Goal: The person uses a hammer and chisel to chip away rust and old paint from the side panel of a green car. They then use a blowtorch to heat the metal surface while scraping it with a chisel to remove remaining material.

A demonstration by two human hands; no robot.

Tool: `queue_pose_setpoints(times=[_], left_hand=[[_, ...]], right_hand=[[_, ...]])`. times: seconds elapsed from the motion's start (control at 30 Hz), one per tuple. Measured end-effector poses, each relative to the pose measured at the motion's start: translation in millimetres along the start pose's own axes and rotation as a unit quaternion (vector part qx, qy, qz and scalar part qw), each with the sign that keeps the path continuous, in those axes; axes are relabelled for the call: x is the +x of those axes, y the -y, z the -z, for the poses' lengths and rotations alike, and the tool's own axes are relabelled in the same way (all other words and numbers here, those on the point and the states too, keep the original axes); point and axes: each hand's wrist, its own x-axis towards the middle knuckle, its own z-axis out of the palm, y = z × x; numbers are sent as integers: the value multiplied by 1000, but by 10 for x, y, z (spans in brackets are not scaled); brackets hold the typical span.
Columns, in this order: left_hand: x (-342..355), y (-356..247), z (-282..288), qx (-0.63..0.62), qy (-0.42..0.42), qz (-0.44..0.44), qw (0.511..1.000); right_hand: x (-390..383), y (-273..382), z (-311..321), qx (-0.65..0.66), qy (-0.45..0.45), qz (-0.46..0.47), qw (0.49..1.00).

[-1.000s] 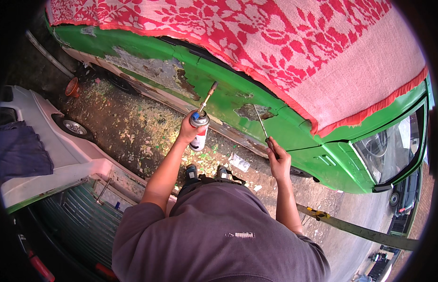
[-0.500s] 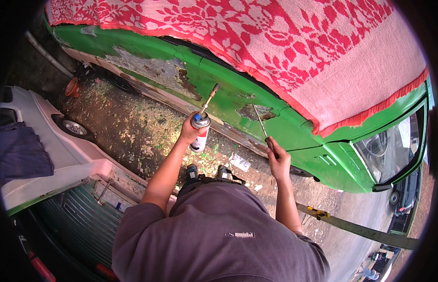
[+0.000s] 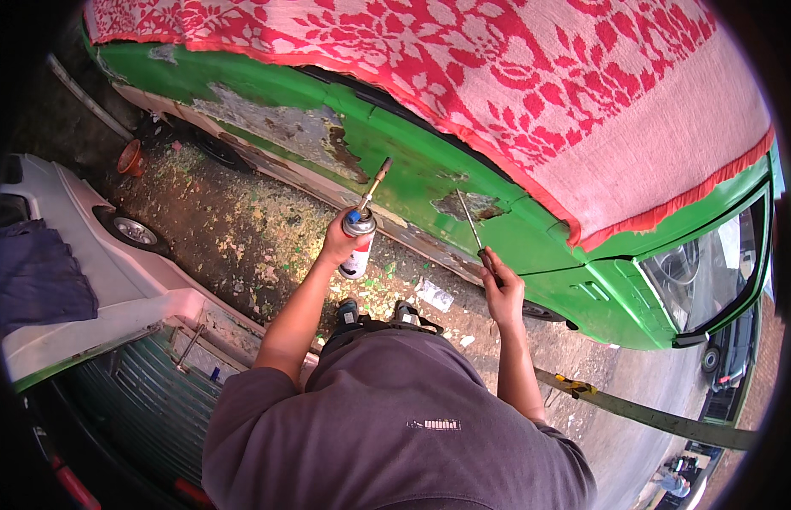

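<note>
My left hand point(image 3: 339, 241) is closed around a gas torch point(image 3: 358, 248), a white and red canister with a metal nozzle angled up toward the green vehicle panel point(image 3: 404, 161). No flame can be made out at the nozzle. In my right hand point(image 3: 502, 285) is a long thin screwdriver-like scraper point(image 3: 469, 218), gripped by its dark handle. Its tip reaches the upper part of a bare patch point(image 3: 480, 206) where the paint is off; whether it touches cannot be told. Further left on the vehicle, a larger stripped area point(image 3: 276, 123) shows grey and rust.
A red and pink patterned blanket point(image 3: 497, 76) covers the vehicle's top. Paint flakes point(image 3: 276, 229) litter the ground. Behind on the left stands a pale car point(image 3: 81, 204) with a dark cloth point(image 3: 43, 276) on it. An orange cone-shaped object point(image 3: 130, 159) lies farther off; a metal bar point(image 3: 642, 410) extends at right.
The torch in my left hand has shifted slightly left and down. My right hand and the scraper stay almost in place.
</note>
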Motion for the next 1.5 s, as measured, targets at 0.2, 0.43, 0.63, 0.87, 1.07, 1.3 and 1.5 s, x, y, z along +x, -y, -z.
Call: queue_pose_setpoints(times=[0.2, 0.43, 0.63, 0.87, 1.07, 1.3, 1.5], left_hand=[[38, -34, 48, -5, -1, 1, 1000], [100, -4, 229, 4, -18, -4, 1000], [98, -4, 126, -2, 16, -5, 1000], [85, -11, 216, 3, 9, 6, 1000], [114, 10, 391, 3, -8, 8, 1000], [78, 31, 287, 2, 25, -1, 1000], [71, 73, 229, 13, 48, -6, 999]], right_hand=[[5, 11, -49, -1, -1, -4, 1000], [-1, 25, -95, -12, -2, -13, 1000], [9, 32, -181, 10, -2, -14, 1000], [23, 48, -228, 3, -6, -6, 1000], [20, 84, -284, 0, -6, -12, 1000], [29, 103, -333, 3, -4, -6, 1000], [12, 133, -363, 19, -2, -17, 1000]])
